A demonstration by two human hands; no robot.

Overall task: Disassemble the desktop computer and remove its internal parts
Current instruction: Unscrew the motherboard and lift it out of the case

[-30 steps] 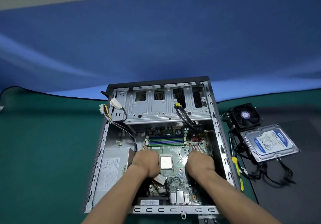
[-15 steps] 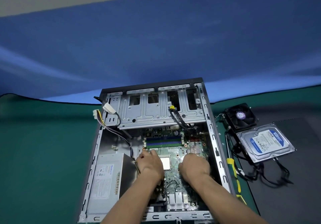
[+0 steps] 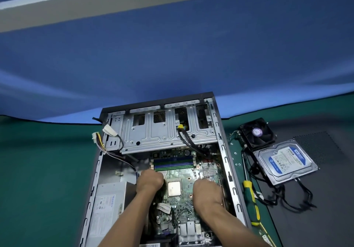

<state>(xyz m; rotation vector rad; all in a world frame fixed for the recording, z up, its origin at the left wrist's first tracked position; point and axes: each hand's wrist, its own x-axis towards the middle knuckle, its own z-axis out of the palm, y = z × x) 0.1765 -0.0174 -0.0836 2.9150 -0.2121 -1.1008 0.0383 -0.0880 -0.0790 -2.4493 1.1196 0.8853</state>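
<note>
On the green mat [image 3: 38, 170] the open computer case [image 3: 226, 162] lies flat, taking up the frame from centre down to six o'clock. At about eight o'clock inside it sits the grey power supply [image 3: 109, 208], with its loose bundle of wires and white connectors [image 3: 99, 137] hanging over the case wall at ten o'clock. Next comes the left hand [image 3: 149, 181], knuckles up and fingers curled down over the left edge of the motherboard [image 3: 180, 172]; it seems to grip that edge, though the fingertips are hidden. At the centre of the board the bare processor [image 3: 174, 188] shows between the two hands, with the memory slots [image 3: 172, 163] just toward twelve o'clock and the drive cage [image 3: 164, 131] beyond. The right hand [image 3: 206, 191] is curled likewise over the board's right edge, beside the case wall.

Outside, at three o'clock, lie a green-and-yellow screwdriver [image 3: 251, 202], the removed cooler fan [image 3: 257, 133] and the hard drive [image 3: 285, 162] among black cables.

The step in hand looks like freeing the motherboard. The next move likely calls for an even lift on both edges, sliding the rear ports clear, and watching the black cables [image 3: 188, 141] that may yet be plugged in at one o'clock.
</note>
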